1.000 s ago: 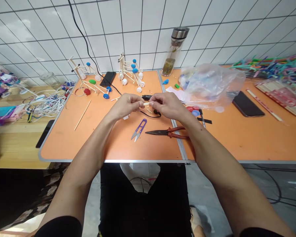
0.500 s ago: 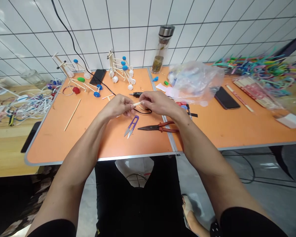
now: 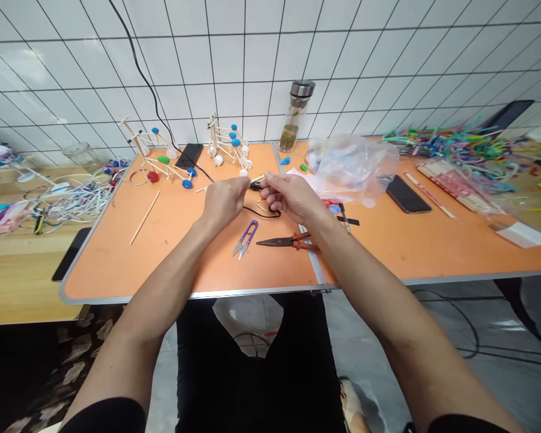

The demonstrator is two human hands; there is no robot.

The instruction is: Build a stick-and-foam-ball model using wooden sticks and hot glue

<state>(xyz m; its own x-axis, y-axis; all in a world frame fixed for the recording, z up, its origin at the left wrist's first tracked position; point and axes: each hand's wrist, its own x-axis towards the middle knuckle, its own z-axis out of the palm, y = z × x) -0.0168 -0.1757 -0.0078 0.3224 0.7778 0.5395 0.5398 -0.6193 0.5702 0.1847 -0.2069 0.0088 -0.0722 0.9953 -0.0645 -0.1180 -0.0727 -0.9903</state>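
Observation:
Short pale wooden sticks [image 3: 257,178] are pinched between the fingertips of both hands above the orange table. My left hand [image 3: 224,203] is closed on their left end, its back toward me. On the right end, my right hand [image 3: 291,195] grips with thumb and forefinger, the other fingers curled. Just behind the fingers lies a black pen-like tool [image 3: 255,186], partly hidden, with a thin black cable [image 3: 261,214] curving beneath the hands. Nearer me lie purple thread snips [image 3: 246,239] and long-nose pliers [image 3: 282,242] with red handles. Small stick pieces [image 3: 262,206] lie under my right hand.
Two stick models with coloured balls, one left [image 3: 163,160] and one centre [image 3: 228,144], stand at the back. A glass bottle [image 3: 293,120], plastic bag [image 3: 351,165] and phone [image 3: 408,193] are farther right. A loose stick [image 3: 144,218] lies left.
My left hand has turned so its back faces me more, and the sticks now tilt upward to the right. The whole view has shifted slightly; the tools on the table have stayed put.

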